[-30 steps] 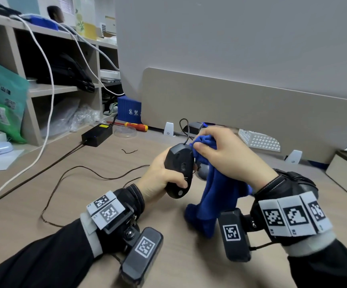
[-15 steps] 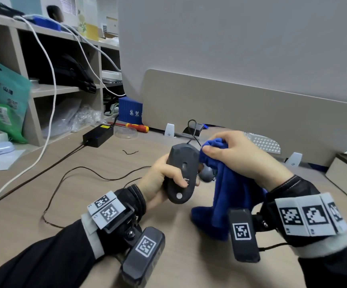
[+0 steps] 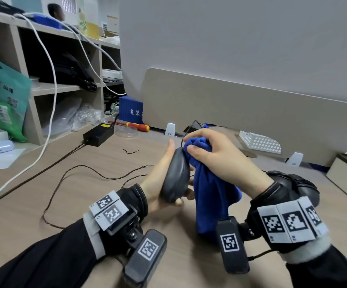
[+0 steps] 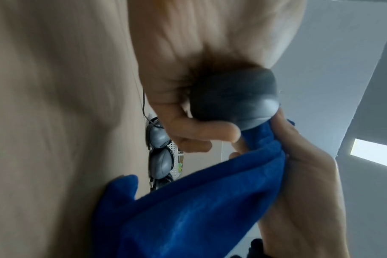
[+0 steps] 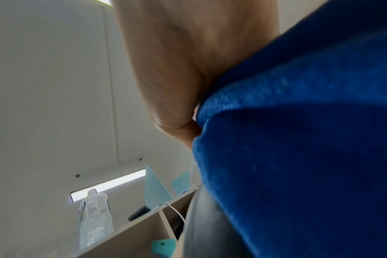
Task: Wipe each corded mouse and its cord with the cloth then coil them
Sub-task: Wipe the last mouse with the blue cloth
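Left hand (image 3: 158,183) fingers clamped around grey mouse (image 3: 175,177), held above desk (image 3: 44,204). Right hand (image 3: 216,156) fingers bunched on blue cloth (image 3: 212,196), pressed against mouse.

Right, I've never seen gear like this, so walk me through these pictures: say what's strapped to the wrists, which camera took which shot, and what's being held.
No machine here: a person works with bare hands. The black boxes with checkered tags on each wrist are cameras.

The wide picture comes from a camera on the head, looking down at a wooden desk. The other two look along each hand from the wrist, so they are close and blurry.

The left hand grips a dark grey corded mouse, raised off the desk. The right hand holds a blue cloth bunched against the mouse's front end, wiping it. The mouse's thin cord trails loose across the desk.

Further back lie a black power adapter, a red and yellow screwdriver and a white perforated basket. The left wrist view also shows two more grey mice on the desk.
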Demonstrator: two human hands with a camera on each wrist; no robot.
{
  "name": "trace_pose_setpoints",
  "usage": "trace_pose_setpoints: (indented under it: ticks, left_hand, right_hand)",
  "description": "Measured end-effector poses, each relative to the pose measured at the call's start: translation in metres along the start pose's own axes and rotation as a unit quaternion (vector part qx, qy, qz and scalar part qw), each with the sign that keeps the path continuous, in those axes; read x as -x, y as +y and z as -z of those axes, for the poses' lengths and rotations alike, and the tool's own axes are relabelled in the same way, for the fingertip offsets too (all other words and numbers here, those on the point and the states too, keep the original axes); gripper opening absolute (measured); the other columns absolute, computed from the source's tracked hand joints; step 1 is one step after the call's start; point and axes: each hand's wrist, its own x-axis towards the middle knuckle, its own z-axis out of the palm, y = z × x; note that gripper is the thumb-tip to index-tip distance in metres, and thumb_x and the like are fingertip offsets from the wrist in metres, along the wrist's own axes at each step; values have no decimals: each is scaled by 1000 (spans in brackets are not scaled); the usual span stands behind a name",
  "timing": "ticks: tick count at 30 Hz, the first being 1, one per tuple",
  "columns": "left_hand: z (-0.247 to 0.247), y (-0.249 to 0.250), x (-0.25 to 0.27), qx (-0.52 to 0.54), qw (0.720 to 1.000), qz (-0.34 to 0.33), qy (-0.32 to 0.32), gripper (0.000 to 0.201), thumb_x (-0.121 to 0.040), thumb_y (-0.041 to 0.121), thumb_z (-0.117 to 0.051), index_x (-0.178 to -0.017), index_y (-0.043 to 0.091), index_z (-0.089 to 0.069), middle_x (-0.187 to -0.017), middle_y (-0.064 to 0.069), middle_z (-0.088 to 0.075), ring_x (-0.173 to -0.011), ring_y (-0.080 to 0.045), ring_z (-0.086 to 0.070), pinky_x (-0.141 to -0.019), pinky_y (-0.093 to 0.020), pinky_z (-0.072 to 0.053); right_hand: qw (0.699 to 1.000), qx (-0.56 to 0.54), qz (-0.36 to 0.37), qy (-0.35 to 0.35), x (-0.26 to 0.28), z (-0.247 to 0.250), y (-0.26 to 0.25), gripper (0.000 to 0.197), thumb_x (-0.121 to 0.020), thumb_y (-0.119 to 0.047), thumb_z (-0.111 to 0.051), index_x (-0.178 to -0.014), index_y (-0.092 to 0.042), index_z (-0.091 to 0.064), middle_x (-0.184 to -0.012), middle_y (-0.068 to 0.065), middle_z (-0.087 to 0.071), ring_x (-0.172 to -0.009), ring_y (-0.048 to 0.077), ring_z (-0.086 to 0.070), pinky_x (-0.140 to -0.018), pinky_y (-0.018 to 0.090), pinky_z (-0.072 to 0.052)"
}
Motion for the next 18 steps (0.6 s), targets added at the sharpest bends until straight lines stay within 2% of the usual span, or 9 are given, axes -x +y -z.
trace_pose_setpoints:
  ticks: [2, 5, 8, 10, 14, 18]
  left_hand:
    - [0, 3, 6, 41, 998, -10, -39, 77, -75, 87, -49, -110, 21, -66, -89, -3, -57, -68, -20, -53, -40, -19, -30]
    - [1, 10, 12, 118, 991, -22, -64, 55, -83, 66, -61, -109, 18, -68, -95, -4, -59, -70, -20, -50, -36, -18, -30]
    - [2, 13, 11, 150, 985, -10, -85, 49, -87, 59, -57, -103, 15, -73, -96, -7, -63, -71, -21, -51, -37, -19, -35]
    - [4, 13, 10, 154, 985, -8, -83, 50, -90, 58, -55, -101, 14, -73, -95, -8, -64, -73, -21, -52, -37, -19, -37]
    - [4, 12, 7, 161, 986, 5, -38, 50, -89, 57, -55, -108, 12, -68, -98, -9, -64, -73, -24, -59, -39, -22, -43]
    - [5, 12, 5, 122, 993, -11, -2, 54, -92, 58, -48, -101, 9, -68, -89, -11, -67, -75, -27, -62, -42, -22, -47]
  right_hand:
    - [1000, 1, -7, 28, 0, 0, 3, 25, -97, -23, -61, -121, -26, -56, -113, -13, -60, -106, 0, -58, -87, 14, -44]
    - [998, -26, -10, 64, -1, 2, 5, 35, -93, -20, -67, -124, -25, -53, -113, -10, -60, -103, 2, -59, -85, 15, -47]
    - [994, -48, 20, 95, -3, 2, 6, 33, -89, -11, -69, -118, -22, -58, -109, -7, -64, -93, 0, -62, -78, 10, -48]
    - [990, -61, 37, 124, -4, 0, 6, 33, -87, -7, -70, -115, -20, -60, -107, -6, -66, -92, 0, -63, -76, 9, -48]
    - [969, -72, 45, 234, -3, 2, 5, 30, -83, -10, -75, -108, -18, -61, -97, -9, -67, -88, 2, -65, -76, 18, -52]
    - [946, 44, 12, 321, -1, 16, 4, 27, -84, -31, -74, -104, -23, -58, -89, -21, -60, -92, 12, -61, -82, 35, -50]
